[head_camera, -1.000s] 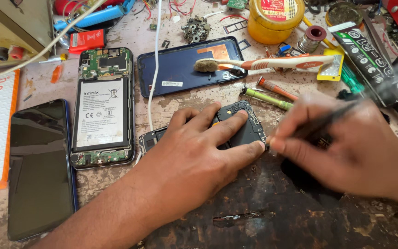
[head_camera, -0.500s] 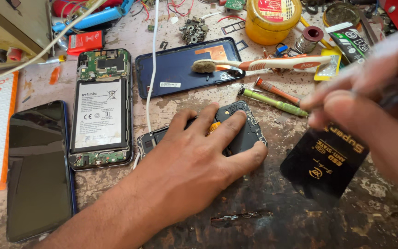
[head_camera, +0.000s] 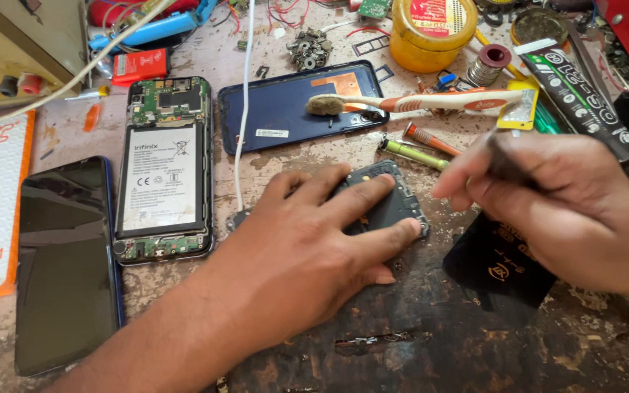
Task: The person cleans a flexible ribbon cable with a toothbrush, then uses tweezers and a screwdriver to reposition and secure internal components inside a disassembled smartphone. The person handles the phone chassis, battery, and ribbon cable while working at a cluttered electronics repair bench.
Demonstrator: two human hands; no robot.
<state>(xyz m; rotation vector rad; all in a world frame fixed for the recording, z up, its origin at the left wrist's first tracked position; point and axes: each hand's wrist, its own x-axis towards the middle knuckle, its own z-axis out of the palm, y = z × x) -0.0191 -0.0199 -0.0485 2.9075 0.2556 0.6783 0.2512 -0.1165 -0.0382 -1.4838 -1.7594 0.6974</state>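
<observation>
The left hand (head_camera: 307, 247) lies flat, fingers spread, pressing down on a dark plastic phone frame piece (head_camera: 394, 204) that rests on the worn dark work mat (head_camera: 416, 342) in the middle of the bench. The index and middle fingers reach across the piece and the thumb lies along its lower edge, so only its upper right corner and right edge show.

The right hand (head_camera: 562, 211) hovers just to the right of it, fingers pinched closed around a thin dark tool (head_camera: 504, 160); the tool is blurred, and it may be a pair of tweezers or a small driver. Beneath this hand lies a flat black packet with gold print (head_camera: 496, 269), partly covered by the palm.

Left of the hands sits an opened phone with a white battery and green circuit board exposed (head_camera: 165, 171), and beside that a dark-screened phone lying face up (head_camera: 63, 262). Behind the hands lies a dark blue phone back cover (head_camera: 285, 113) with an orange-and-white toothbrush (head_camera: 416, 103) resting across it. A white cable (head_camera: 244, 109) runs down over the cover toward the left hand. A yellow round tin (head_camera: 431, 33) stands at the far edge, and two small screwdrivers (head_camera: 420, 145) lie just above the frame piece
</observation>
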